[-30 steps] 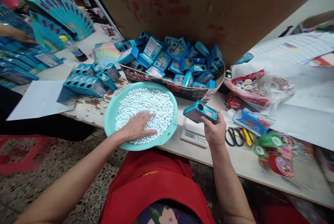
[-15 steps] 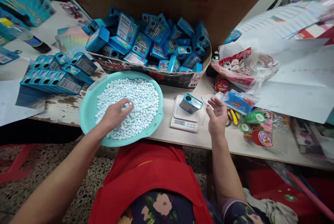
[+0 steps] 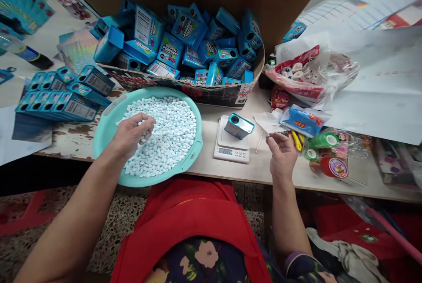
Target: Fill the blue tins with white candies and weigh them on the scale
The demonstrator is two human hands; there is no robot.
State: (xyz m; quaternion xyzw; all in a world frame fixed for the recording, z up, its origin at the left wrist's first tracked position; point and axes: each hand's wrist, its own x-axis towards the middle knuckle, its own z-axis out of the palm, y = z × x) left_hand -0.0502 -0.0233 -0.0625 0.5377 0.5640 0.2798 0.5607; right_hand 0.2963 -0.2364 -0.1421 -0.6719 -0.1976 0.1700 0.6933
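My left hand (image 3: 133, 134) is closed around some small white candies, over the left part of a turquoise basin (image 3: 196, 151). Pale white and bluish candies (image 3: 165, 142) cover the basin's floor. A small blue tin box (image 3: 239, 126) with a round dark hole in its top stands on a white digital scale (image 3: 232, 152), whose display is lit with digits. To the right of the scale, my right hand (image 3: 282, 153) hovers above the table edge, fingers loosely bent and apart, with nothing visible in it.
Behind the basin, a cardboard box (image 3: 224, 97) is heaped with blue tin boxes. More tins (image 3: 70, 103) stand in rows at left. At right lie a plastic bag of candy (image 3: 303, 76), a blue packet (image 3: 300, 120), green tape rolls (image 3: 326, 140) and a yellow cutter (image 3: 296, 140).
My left hand has lifted and pulled left with candies now gripped in it. My right hand has shifted right and lower, its fingers more bent. The view has moved slightly.
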